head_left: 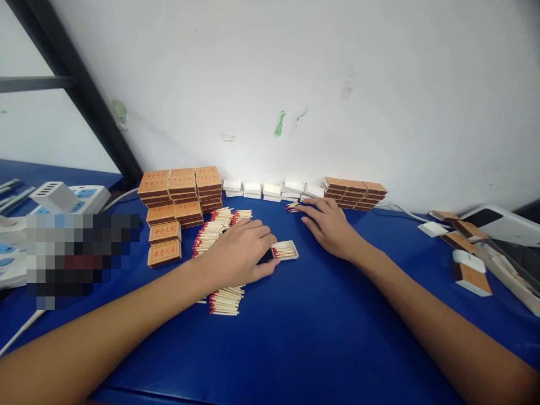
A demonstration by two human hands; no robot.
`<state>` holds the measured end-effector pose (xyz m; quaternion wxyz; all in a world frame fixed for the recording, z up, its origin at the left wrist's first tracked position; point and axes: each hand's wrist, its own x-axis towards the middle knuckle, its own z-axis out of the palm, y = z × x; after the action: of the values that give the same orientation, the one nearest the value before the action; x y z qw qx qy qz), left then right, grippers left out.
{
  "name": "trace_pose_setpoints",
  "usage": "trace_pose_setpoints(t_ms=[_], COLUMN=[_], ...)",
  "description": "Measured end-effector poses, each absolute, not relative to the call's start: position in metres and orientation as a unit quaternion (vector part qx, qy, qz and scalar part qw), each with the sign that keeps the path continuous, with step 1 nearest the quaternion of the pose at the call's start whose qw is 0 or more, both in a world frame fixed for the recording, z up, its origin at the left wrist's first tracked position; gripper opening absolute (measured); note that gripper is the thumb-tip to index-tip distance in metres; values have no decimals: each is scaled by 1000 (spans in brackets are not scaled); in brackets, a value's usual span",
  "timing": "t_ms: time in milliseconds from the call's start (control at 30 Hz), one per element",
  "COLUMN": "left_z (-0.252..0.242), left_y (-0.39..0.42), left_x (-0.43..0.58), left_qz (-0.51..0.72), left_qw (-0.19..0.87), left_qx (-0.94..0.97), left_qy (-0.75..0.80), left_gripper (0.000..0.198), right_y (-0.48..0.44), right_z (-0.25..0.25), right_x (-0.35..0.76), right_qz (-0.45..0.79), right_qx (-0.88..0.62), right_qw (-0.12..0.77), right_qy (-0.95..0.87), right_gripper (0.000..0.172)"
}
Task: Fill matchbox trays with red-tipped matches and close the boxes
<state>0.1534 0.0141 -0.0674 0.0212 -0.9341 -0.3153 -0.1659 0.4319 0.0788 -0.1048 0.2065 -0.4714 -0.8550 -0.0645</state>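
Note:
My left hand (pixel 242 250) has its thumb and fingertips at the left end of a small white matchbox tray (pixel 294 253), pinching it. Inside the tray lie several red-headed matches (pixel 283 252). Beneath and around the left hand spreads a long heap of matches (pixel 225 301), partly hidden by the hand and forearm. My right hand (pixel 329 225) rests farther back to the right, fingers stretched out and apart. Its fingertips are by a few loose matches (pixel 292 207) in front of the white trays; whether they touch is hard to tell.
Orange matchboxes (pixel 164 253) are stacked at the left, with another stack (pixel 354 191) at back right. White trays (pixel 252 190) line the wall. A power strip (pixel 90 198) with cables lies far left. Box sleeves (pixel 472 278) and a white device (pixel 504 225) lie far right.

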Motion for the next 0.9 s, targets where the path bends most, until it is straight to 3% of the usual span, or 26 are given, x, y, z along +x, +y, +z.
trace_pose_setpoints(t_ms=[300,900], left_z=[-68,-67], left_y=[14,13], left_x=[153,153], left_qz=[-165,-159], left_qw=[20,20], left_qx=[-934,-934], left_qy=[-316,-318], left_gripper=[28,28], right_y=[79,60], right_z=[-103,-87], right_x=[431,431], right_qz=[-49,-12], right_qx=[-450,-413], right_qw=[268,201], right_qy=[-851,-888], right_gripper=[12,20])
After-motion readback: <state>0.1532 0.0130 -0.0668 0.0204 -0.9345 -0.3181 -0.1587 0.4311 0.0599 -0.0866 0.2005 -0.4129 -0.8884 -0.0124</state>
